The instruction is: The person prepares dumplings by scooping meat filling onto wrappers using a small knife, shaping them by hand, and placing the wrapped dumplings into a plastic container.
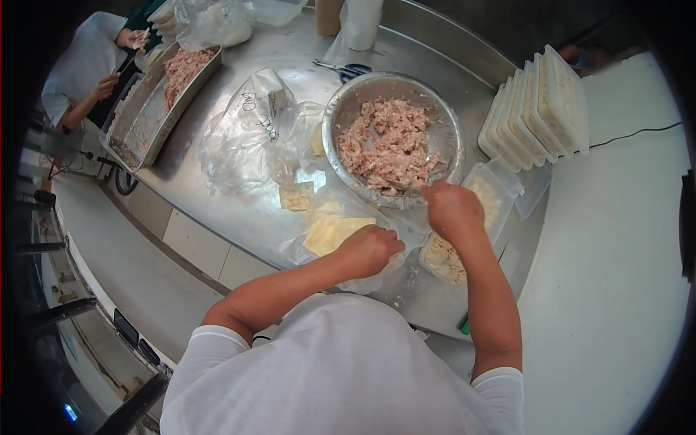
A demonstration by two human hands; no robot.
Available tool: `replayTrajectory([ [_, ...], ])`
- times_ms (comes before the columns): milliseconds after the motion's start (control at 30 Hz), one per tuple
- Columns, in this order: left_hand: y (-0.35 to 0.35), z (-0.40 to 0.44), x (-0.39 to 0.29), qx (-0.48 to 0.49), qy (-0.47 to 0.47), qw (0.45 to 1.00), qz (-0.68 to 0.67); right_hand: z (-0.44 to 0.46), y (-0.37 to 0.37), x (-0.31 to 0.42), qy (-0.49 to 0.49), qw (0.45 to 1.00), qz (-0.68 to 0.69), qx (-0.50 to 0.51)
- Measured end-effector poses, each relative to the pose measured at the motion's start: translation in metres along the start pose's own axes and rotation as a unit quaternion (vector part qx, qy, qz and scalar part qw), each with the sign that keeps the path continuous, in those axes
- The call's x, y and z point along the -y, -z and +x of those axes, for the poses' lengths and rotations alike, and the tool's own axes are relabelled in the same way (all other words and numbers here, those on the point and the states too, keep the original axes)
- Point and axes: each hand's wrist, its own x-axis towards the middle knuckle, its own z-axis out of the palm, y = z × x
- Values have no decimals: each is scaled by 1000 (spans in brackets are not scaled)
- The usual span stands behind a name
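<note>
A round metal bowl (458,138) holds pink minced filling (388,141). At its near right rim is my right hand (453,210), fingers closed round a thin utensil whose end reaches the filling. My left hand (371,251) is closed just right of the yellow wrapper sheets (333,230), which lie on clear plastic; what its fingers hold, if anything, is hidden. One wrapper with some filling (296,196) lies left of the bowl. Below my right hand, a plastic container (428,262) holds pale folded pieces (444,259).
Stacked lidded containers (533,109) stand at the right. Blue-handled scissors (348,70) lie behind the bowl. Crumpled plastic bags (250,138) are left of it. At the far left, a co-worker (83,61) works beside a metal tray (170,109) of filling.
</note>
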Motion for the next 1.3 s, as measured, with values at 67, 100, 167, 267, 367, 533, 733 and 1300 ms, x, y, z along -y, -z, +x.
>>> replayTrajectory([
  [67,19,0,-3,-55,21,995,-75,-1,0,6,1,1000,10,17],
  [100,30,-3,-4,-111,44,981,-151,-1,0,7,4,999,20,35],
  [167,51,-11,-2,-132,119,954,-240,-5,10,2,0,998,61,8],
  [267,54,-33,27,-225,226,790,-523,-13,6,-17,8,988,143,-61],
  [367,74,-37,19,-321,287,550,-716,-13,5,-14,-3,986,149,-71],
  [533,80,-45,-18,-276,341,613,-657,-7,-4,2,-20,999,41,0],
  [733,104,-58,-6,-211,8,977,-5,-22,12,-5,-3,983,172,-61],
  [1300,100,-11,12,-268,189,429,-841,-58,-32,54,-21,889,377,-259],
])
